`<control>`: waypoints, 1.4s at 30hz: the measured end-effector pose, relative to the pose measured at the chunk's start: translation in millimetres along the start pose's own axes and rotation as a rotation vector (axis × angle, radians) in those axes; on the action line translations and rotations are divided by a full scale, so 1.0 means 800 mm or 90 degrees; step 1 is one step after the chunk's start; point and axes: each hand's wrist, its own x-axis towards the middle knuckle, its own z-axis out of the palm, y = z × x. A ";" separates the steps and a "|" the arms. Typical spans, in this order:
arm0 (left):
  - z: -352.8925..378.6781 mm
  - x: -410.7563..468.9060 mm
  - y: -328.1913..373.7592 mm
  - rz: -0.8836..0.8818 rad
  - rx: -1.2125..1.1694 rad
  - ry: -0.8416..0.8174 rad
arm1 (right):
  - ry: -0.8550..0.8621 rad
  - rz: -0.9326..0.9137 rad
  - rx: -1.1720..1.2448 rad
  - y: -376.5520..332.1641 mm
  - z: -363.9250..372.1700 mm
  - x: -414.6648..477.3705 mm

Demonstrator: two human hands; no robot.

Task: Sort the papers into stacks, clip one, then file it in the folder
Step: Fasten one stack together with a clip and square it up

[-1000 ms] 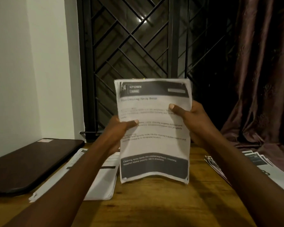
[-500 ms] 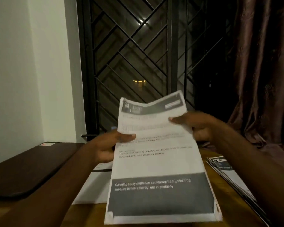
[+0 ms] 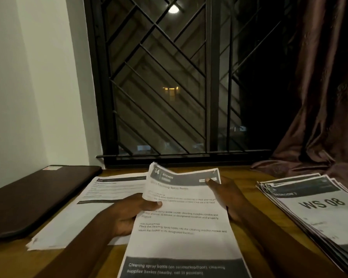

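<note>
A person is holding a bundle of papers (image 3: 181, 217) low over a wooden table (image 3: 8, 259), its top sheet headed "Kitchen", its lower edge running out of the picture. The left hand (image 3: 129, 213) is gripping the bundle's left edge, thumb on top and fingers curled beneath. The right hand (image 3: 223, 195) is pinching the upper right corner, thumb pressing the dark header band and the other fingers hidden behind the sheets.

The bundle is hanging between two piles: the left stack (image 3: 100, 197) lying flat just under the left hand, and the right stack (image 3: 319, 207), loosely fanned, lying well apart beyond the right forearm.

The sheets are splaying at the upper left corner, and nothing is binding them. With the grip only at the edges, loose pages are likely to slide out or curl under as the bundle goes down, and a careless drop could mix it into the wrong pile. No clip is showing anywhere.

A dark folder (image 3: 34, 197) is lying closed at the far left, just beside the left stack, which is sitting between it and the bundle. Behind the table, a window grille (image 3: 169, 87) is facing the night, a curtain (image 3: 325, 97) pooling at the right.
</note>
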 end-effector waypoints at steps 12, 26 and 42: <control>0.101 0.101 0.034 0.325 0.868 0.219 | -0.041 -0.029 0.018 0.013 -0.005 0.005; 0.099 0.135 -0.027 0.385 0.783 0.199 | 0.018 -0.045 0.051 0.014 -0.004 0.033; 0.120 0.120 -0.026 0.396 0.820 0.164 | -0.457 -0.090 -0.752 -0.062 0.086 0.107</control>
